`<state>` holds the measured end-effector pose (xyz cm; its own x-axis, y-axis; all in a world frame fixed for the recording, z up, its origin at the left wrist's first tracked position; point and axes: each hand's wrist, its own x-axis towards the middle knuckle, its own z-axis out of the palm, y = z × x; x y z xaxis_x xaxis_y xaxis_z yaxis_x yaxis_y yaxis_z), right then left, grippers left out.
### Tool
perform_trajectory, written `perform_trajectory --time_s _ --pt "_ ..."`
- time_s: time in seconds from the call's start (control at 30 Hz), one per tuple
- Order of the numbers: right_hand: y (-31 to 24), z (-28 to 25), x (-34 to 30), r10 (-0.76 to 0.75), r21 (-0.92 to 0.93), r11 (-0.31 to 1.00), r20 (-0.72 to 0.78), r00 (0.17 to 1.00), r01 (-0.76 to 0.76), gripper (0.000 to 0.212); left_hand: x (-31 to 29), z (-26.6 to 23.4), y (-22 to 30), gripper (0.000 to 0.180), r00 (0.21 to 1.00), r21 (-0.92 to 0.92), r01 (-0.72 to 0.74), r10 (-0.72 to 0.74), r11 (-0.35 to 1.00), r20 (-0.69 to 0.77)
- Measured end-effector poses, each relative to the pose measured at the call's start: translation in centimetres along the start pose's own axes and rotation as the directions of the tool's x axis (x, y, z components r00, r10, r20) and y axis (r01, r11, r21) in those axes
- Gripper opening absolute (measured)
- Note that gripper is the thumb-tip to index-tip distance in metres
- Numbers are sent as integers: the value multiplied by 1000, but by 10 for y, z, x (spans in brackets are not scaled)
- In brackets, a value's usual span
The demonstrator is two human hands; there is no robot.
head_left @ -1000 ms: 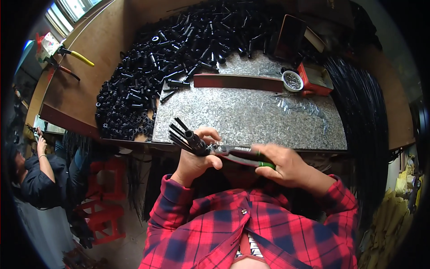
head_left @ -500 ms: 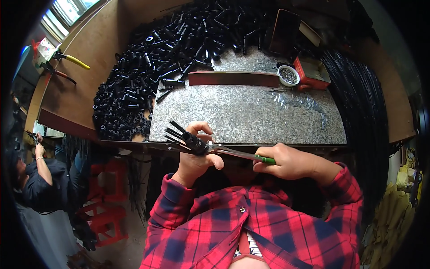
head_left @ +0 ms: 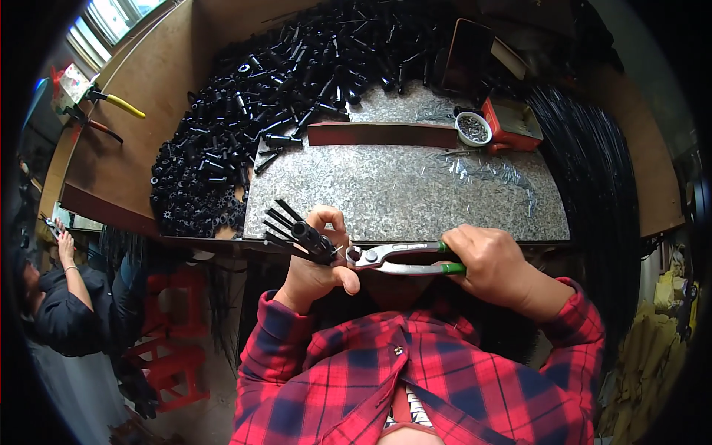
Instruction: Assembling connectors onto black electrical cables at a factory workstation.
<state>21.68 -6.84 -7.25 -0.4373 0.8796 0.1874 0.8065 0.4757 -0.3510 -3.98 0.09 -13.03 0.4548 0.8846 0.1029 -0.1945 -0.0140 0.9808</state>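
Observation:
My left hand holds a black tubular part just in front of the tabletop's near edge. Several thin black strips fan out from it toward the upper left. The hand's index finger and thumb curve round its lower end, where a bit of thin wire shows. Green-handled pliers are gripped in my right hand. Their handles are spread apart, and the head points left, right beside the lower end of the tubular part. Whether the jaws touch the wire, I cannot tell.
Black tubular pieces heap over the back left of the speckled tabletop. A dark red strip, a white bowl of small metal bits and a red box stand behind. Long black rods lie right. Another person works left.
The pliers' handles have spread apart, and their head has turned into fuller view. My right hand has shifted slightly right; the left, still holding the tubular part, has moved slightly left.

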Motion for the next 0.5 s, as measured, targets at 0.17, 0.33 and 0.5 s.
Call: perform_trajectory --time_s 0.17,0.33,0.5 --pt "-5 -17 1 -79 -242 967 -1 997 76 32 3 6 -13 85 994 -147 -62 73 987 75" --pt "-12 -25 3 -102 -380 919 20 995 102 30 3 9 -10 76 992 -138 -4 22 990 125" --pt "-11 -19 2 -65 -409 908 69 996 87 29 4 9 -12 59 996 5 -20 20 1000 82"
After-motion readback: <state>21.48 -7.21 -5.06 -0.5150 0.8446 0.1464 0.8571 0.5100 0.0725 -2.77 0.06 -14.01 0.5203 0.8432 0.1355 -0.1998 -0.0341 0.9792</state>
